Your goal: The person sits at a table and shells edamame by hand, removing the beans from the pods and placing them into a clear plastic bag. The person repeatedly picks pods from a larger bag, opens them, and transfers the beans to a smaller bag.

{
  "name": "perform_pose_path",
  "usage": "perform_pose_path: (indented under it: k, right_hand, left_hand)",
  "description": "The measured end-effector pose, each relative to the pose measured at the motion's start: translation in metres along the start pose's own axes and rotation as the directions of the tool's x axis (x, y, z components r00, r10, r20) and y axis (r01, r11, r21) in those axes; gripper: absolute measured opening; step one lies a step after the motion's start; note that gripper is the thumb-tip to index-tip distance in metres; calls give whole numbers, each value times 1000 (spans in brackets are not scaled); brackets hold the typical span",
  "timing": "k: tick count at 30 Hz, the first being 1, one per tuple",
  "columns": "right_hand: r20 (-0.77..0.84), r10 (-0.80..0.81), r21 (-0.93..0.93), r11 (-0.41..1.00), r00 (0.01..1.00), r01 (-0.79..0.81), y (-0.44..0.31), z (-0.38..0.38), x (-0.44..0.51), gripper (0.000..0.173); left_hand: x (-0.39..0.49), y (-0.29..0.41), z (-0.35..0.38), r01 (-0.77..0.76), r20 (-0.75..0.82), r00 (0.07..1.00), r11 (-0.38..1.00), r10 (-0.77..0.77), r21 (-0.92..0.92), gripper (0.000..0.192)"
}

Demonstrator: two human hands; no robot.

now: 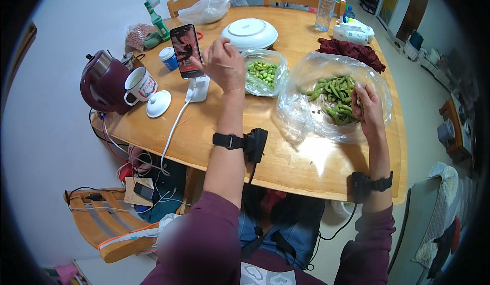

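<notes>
My left hand point(224, 63) is raised beside a smartphone point(187, 51) on a white stand point(199, 90); its thumb reaches over the lit screen, and whether it touches cannot be told. Nothing shows in that hand. At the right, my right hand point(365, 107) pinches a green soybean pod point(360, 107) between thumb and fingers. Below it, more green pods point(337, 90) lie in a large, spread clear plastic bag point(298, 112). Between my hands, shelled green beans point(262, 73) fill a smaller container lined with a clear bag point(283, 65).
An upturned white plate point(249, 32), a water bottle point(325, 9), a tissue pack point(352, 32) and a dark red cloth point(348, 51) stand or lie farther back. On the left are a blue cup point(168, 58), an enamel mug point(141, 84), its lid point(158, 104) and a kettle point(101, 80). A white cable point(174, 128) crosses the table edge.
</notes>
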State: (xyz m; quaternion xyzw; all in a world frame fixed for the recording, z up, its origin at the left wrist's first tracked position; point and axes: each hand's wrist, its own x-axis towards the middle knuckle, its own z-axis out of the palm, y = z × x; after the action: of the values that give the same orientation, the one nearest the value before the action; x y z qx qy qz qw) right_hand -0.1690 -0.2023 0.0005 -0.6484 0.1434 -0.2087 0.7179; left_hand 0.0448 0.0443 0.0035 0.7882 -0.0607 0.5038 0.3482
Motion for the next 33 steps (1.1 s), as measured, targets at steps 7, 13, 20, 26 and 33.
perform_pose_path:
  k: [7, 13, 20, 26, 33]
  right_hand:
    - [9, 13, 19, 1000, 1000, -13, 0, -2, 3, 23]
    - [-4, 0, 29, 1000, 1000, 1, 1, -4, 3, 22]
    - [5, 3, 22, 1000, 1000, -3, 1, -4, 4, 21]
    - [-11, -12, 32, 999, 1000, 12, 0, -3, 2, 21]
    - [12, -16, 19, 1000, 1000, 16, 0, -3, 2, 20]
  left_hand:
    - [14, -35, 4, 45, 147, 988, 996, -56, 74, 13]
    - [19, -29, 11, 14, 147, 989, 999, -19, 32, 12]
    - [40, -5, 4, -114, 158, 978, 985, 134, -130, 15]
    - [44, 24, -2, -261, 27, 959, 912, 284, -316, 10]
    - [33, -2, -6, 4, 85, 996, 996, 3, -88, 10]
